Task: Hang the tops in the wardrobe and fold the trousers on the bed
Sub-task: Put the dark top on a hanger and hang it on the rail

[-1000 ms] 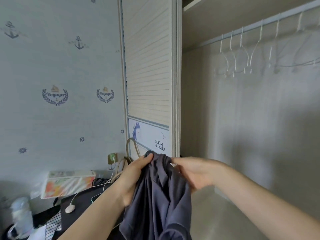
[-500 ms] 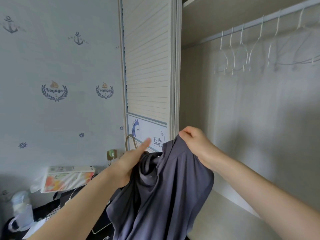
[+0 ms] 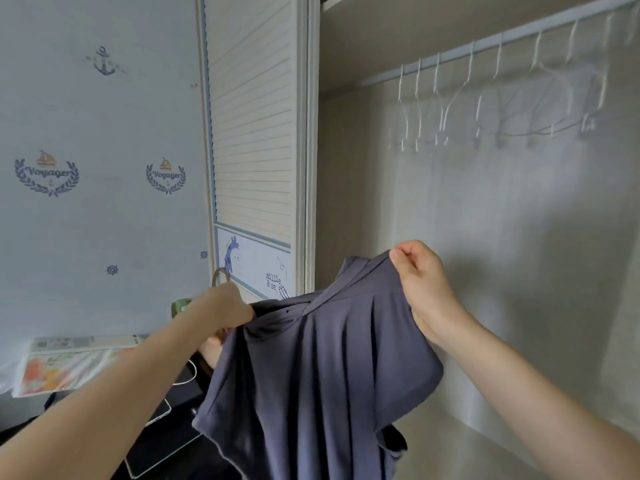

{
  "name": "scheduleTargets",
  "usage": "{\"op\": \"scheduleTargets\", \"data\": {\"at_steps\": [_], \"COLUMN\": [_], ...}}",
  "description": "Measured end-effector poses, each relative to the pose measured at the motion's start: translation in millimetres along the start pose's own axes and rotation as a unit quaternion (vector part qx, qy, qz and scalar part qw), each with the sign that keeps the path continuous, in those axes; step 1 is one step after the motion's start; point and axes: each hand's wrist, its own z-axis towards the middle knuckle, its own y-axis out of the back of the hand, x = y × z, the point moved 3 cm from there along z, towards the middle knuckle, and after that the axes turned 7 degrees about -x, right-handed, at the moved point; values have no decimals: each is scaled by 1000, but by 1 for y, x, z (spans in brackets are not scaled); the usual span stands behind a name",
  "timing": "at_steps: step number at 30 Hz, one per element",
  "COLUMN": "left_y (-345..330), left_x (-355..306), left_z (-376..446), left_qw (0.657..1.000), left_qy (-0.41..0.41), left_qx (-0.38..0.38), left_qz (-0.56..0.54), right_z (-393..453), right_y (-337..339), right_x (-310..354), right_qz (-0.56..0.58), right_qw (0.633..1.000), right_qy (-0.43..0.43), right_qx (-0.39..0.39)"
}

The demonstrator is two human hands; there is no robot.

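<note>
A slate-blue top [image 3: 311, 368] hangs in front of me, spread between both hands by its upper edge. My left hand [image 3: 221, 313] grips the left side of the neckline. My right hand [image 3: 420, 275] pinches the right shoulder, held higher and further right. The cloth falls in folds below the frame's bottom edge. Behind it stands the open wardrobe [image 3: 485, 237], with a rail [image 3: 485, 43] across its top. Several white hangers [image 3: 440, 102] hang bare on that rail, above and to the right of my right hand.
The wardrobe's slatted sliding door [image 3: 256, 133] stands at the centre left. Left of it is nautical wallpaper [image 3: 97, 168]. A dark desk [image 3: 156, 441] at the lower left holds a printed box [image 3: 69, 362], a white cable [image 3: 187, 375] and a tablet.
My hands have drawn apart, stretching the top out wide. My right hand has moved up and to the right with the shoulder, and my left hand now grips the neckline.
</note>
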Motion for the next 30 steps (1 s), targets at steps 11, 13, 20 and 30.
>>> {"op": "scheduleTargets", "data": {"at_steps": [11,13,20,30], "left_y": [-21,-31,-37,-58], "left_x": [-132,-153,-172,-155], "left_z": [10,5,40,121], "left_qw": [944,934,943,933], "left_qy": [-17,-37,-248,-338], "left_qx": [5,30,-37,-106], "left_qz": [-329,-354,-219,-59], "right_z": [-8,-3,32,87], "right_y": [38,20,0,-15], "right_x": [-45,-42,-59,-35], "right_qz": [-371,-305,-409,-268], "right_qw": [881,922,910,960], "right_qy": [-106,-89,-37,46], "right_qx": [274,223,60,-73]}}
